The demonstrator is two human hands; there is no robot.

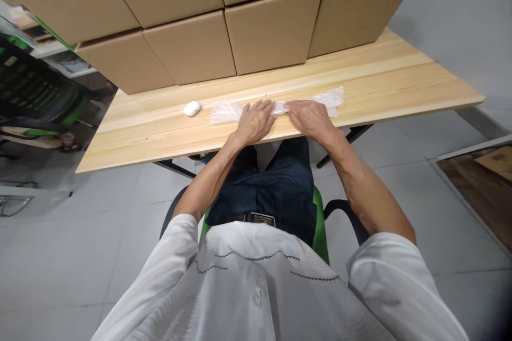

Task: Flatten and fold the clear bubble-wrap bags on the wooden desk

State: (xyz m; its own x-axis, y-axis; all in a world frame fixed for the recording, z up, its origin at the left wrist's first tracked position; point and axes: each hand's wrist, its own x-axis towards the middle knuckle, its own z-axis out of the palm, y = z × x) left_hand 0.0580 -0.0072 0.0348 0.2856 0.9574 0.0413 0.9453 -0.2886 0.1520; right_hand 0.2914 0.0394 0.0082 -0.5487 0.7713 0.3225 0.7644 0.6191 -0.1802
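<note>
The table, a pale wooden top on dark legs, is the broadest thing here. Along its far side stand brown cardboard boxes, stacked in rows. At its near side is a green chair, where the person sits.

A strip of thin, cloudy plastic lies along the table's near edge, crumpled, with both ends spread out and its middle drawn narrow beneath the hands. It should weigh next to nothing and be soft and limp, with no stiffness to hold a shape. It would probably slide easily on the smooth wood, and a hard tug could stretch or tear it. The bunched middle looks the surest place to hold, since several layers seem to gather there; the loose ends offer a single flimsy edge, best pinched lightly.

The left hand rests palm down on the plastic near the table's front edge, fingers stretched out. The right hand meets it with fingers bent at the narrow part; whether they pinch the plastic or only press it, I cannot tell.

Smallest is a rounded white case on the table, just beyond the plastic's left end.
</note>
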